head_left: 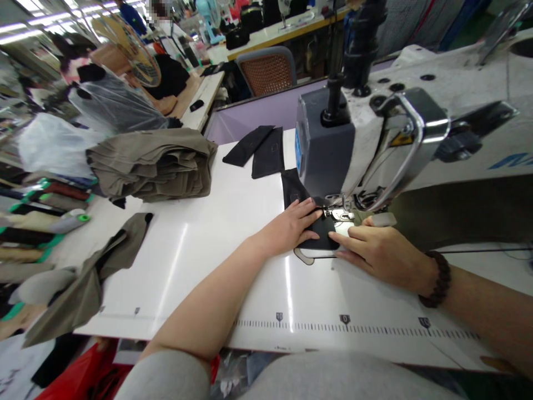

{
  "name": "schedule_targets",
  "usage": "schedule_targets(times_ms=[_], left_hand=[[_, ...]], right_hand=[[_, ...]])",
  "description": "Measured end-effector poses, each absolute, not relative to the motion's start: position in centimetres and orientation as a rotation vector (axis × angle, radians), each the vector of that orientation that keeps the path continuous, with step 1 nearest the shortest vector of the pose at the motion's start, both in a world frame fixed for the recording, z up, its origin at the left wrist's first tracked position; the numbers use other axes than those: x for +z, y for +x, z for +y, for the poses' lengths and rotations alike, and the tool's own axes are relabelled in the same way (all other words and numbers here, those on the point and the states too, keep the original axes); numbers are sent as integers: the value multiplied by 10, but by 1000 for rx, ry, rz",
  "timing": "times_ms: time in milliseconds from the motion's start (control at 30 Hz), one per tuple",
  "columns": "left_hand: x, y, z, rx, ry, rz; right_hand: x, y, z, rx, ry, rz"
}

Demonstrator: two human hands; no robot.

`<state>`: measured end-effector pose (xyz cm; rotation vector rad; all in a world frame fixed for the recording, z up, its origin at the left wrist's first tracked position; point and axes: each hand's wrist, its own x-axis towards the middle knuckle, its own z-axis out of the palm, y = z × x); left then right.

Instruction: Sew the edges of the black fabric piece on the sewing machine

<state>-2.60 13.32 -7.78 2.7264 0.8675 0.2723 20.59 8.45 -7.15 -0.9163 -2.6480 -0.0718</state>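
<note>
A small black fabric piece (320, 236) lies flat on the white table beside the lit presser foot (342, 215) of a sewing machine (328, 141). My left hand (289, 226) rests on the piece's left part with its fingers spread, pressing it flat. From the right, my right hand (377, 250) reaches to the piece's right edge, its fingers extended and the fingertips touching the cloth near the foot. Another black piece (292, 186) with a small stitched square lies just behind my left fingers. Two more black pieces (268, 153) overlap farther back.
A tall stack of grey-brown fabric (154, 164) stands at the back left, with a loose strip (79, 297) over the left edge. Thread rolls (41, 222) lie at far left. Dark cloth (466, 208) sits under the machine arm. A chair (268, 69) stands behind.
</note>
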Motion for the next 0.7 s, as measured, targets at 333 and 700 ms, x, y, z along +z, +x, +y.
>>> schedule_targets(times_ms=[333, 700], left_hand=[[-78, -27, 135, 319, 2724, 838], [-76, -26, 138, 289, 2719, 869]], right_hand=[[-70, 206, 85, -67, -909, -2643], [-75, 207, 86, -59, -929, -2673]])
